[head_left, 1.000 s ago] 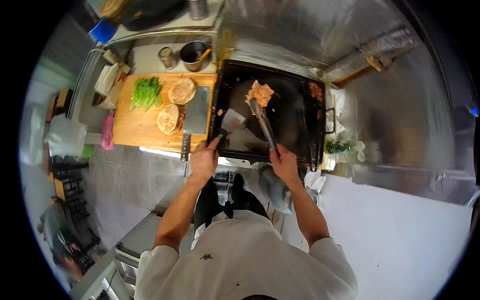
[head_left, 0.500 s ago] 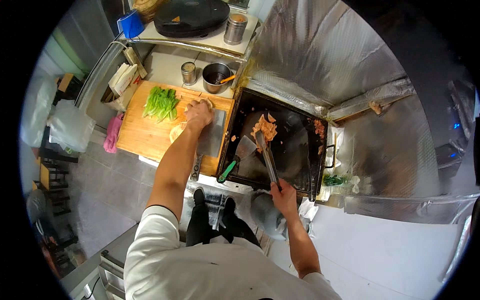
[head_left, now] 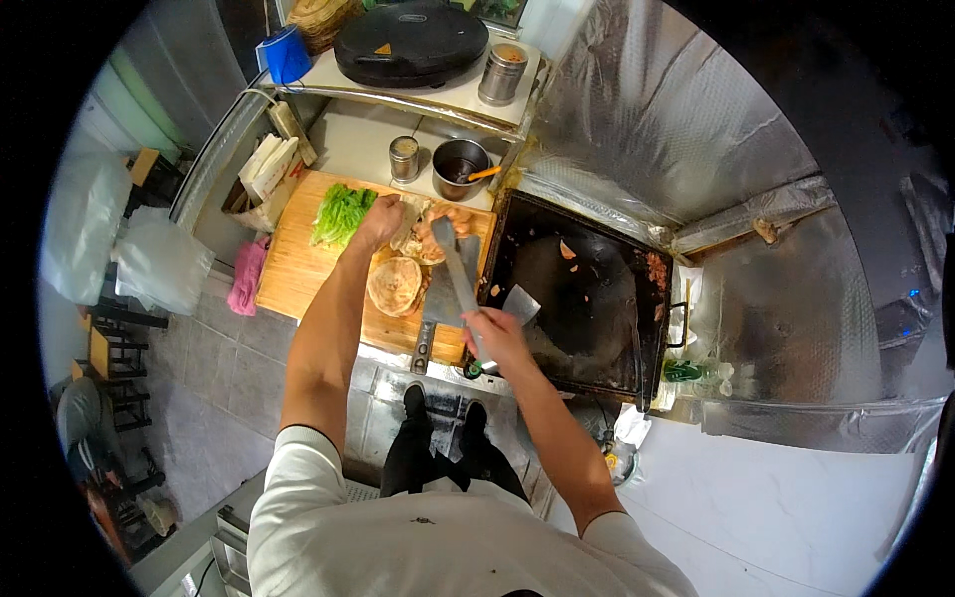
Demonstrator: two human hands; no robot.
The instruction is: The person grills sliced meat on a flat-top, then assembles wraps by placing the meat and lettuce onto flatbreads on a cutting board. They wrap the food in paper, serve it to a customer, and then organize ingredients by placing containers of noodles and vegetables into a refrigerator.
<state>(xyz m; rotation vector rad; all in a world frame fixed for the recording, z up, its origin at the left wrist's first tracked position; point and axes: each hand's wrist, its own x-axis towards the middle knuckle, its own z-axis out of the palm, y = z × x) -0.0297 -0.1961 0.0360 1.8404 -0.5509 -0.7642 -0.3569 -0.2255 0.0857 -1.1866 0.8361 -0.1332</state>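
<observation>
At the far part of the wooden cutting board [head_left: 284,271], my left hand [head_left: 381,219] is closed on the edge of a split flatbread [head_left: 408,231] and holds it open. My right hand [head_left: 498,338] grips metal tongs [head_left: 460,279]. Their tips are at the sliced meat [head_left: 453,215] lying at the flatbread's opening. Nearer to me lies a second round flatbread [head_left: 395,286], browned on top. A wide-bladed cleaver [head_left: 443,301] lies flat at the board's right side, partly under the tongs. Shredded lettuce [head_left: 341,215] sits left of my left hand.
On the right is a black griddle [head_left: 577,289] with meat scraps and a spatula [head_left: 519,306]. Behind the board stand a dark-sauce pot [head_left: 460,169] and a shaker tin [head_left: 404,159]. A black electric pan [head_left: 410,45] rests on the shelf. A pink cloth [head_left: 248,277] hangs at the left.
My right hand has moved left with the tongs, carrying the meat from the griddle to the flatbread. My left hand has shifted left and now holds the flatbread open. The view has shifted slightly.
</observation>
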